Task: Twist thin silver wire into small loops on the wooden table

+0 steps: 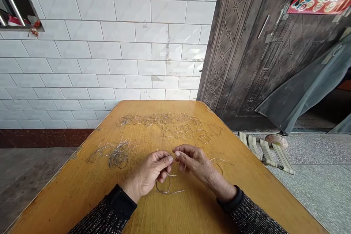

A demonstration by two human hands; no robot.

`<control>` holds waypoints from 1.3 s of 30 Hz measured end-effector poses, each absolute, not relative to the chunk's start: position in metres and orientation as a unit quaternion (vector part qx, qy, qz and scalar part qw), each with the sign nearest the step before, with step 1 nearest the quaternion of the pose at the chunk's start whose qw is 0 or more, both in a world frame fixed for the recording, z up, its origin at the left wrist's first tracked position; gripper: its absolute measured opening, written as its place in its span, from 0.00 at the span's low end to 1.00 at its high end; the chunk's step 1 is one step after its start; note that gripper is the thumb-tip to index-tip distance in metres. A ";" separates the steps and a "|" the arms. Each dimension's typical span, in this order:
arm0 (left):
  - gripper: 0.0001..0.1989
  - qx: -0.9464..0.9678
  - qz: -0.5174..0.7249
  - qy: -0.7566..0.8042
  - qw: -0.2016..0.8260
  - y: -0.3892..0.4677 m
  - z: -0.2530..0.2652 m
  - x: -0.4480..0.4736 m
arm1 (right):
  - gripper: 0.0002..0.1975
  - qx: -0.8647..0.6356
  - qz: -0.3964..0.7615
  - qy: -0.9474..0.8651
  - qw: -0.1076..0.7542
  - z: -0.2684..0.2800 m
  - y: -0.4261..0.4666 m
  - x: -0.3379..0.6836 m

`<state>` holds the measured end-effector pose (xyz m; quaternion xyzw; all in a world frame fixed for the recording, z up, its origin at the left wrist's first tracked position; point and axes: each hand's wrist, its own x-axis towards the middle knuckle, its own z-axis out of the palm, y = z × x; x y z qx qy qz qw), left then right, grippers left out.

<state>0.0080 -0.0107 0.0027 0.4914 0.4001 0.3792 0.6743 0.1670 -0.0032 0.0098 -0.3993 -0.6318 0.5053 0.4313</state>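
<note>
Close together above the middle of the table are both hands. My left hand (150, 171) is closed, pinching a thin metal wire (163, 192) between thumb and forefinger. Part of this wire curves below the left fingers, with a loose end pointing right. My right hand (195, 163) is also closed, its thumb and forefinger pinched at the upper part of the wire; the exact contact is too fine to see. To the left lies a tangled bundle of wires (119, 154). A curved piece of wire (219, 165) rests beside the right wrist.
Rows of wire loops (166, 118), several shaped like a figure eight, lie across the far part of the wooden table (153, 214). A white tiled wall (131, 44) stands behind it. Right of the table are a dark carved door (246, 62) and a strapped folding seat (267, 151).
</note>
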 end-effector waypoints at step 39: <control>0.13 0.472 0.311 0.352 0.746 -0.011 0.005 0.005 | 0.16 -0.411 0.605 -0.552 0.400 0.008 -0.008 0.170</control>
